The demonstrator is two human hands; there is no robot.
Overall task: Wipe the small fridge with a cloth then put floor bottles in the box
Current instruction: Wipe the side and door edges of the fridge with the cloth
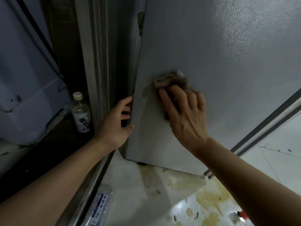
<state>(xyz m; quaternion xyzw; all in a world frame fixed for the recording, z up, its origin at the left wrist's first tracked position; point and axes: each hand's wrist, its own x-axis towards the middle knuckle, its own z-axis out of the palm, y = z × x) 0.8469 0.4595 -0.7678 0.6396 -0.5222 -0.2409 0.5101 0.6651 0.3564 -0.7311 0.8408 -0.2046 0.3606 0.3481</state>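
Note:
The small grey fridge (219, 54) fills the upper right. My right hand (185, 115) presses a crumpled brownish cloth (169, 80) against its side panel, fingers curled over the cloth. My left hand (117, 121) grips the fridge's rear left edge, fingers wrapped behind it and thumb on the side panel. An upright clear bottle (81, 113) with a white cap and label stands on the dark floor at the left. A flattened clear bottle (99, 207) with a blue label lies on the floor near the bottom edge.
A metal door frame (96, 66) and threshold rail run beside the fridge. Pale sheeting (27, 79) covers something at the left. The white tile floor (195, 198) under the fridge has yellow stains and small debris. A red-tipped object (242, 215) lies at the bottom right.

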